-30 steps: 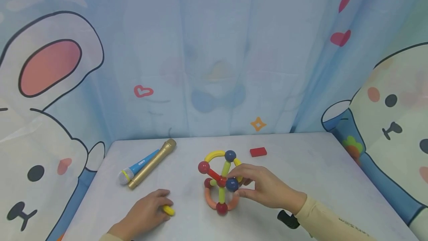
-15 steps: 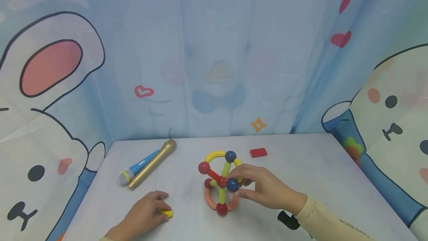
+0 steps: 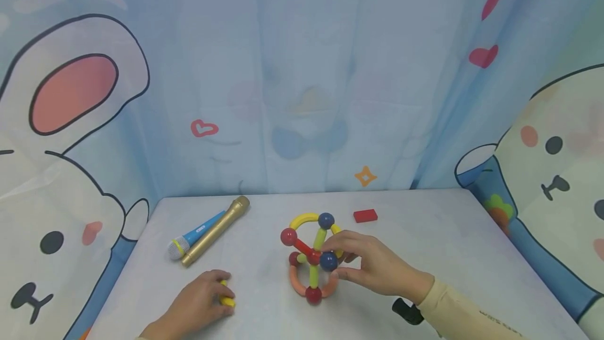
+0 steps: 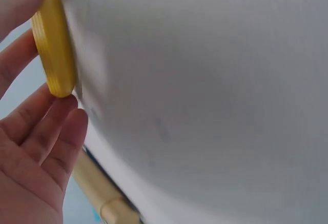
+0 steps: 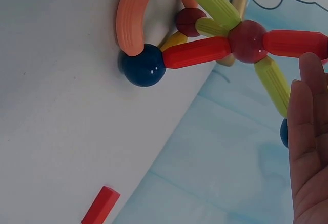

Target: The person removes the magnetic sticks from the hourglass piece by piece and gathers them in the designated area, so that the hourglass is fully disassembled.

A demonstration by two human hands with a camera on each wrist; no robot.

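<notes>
A ball-and-stick toy structure (image 3: 313, 278) stands mid-table, built of red and blue balls joined by straight red and green sticks and curved yellow and orange ones. From its right side my right hand (image 3: 377, 269) holds it at a blue ball (image 3: 328, 261), thumb below and forefinger above. In the right wrist view the fingers (image 5: 307, 121) lie along the structure's edge and the thumb is out of sight. My left hand (image 3: 191, 300), left of the structure and low over the table, pinches a curved yellow stick (image 4: 55, 44) between thumb and fingers.
A gold microphone (image 3: 214, 232) and a blue microphone (image 3: 197, 232) lie side by side at the table's left. Behind the structure, to the right, lies a red block (image 3: 365, 216). Something black (image 3: 408, 311) shows by the right wrist. A printed curtain (image 3: 306, 67) hangs behind the table.
My left hand has shifted slightly left, away from the structure, and the yellow stick has turned in its fingers. The right hand and the structure have stayed in place.
</notes>
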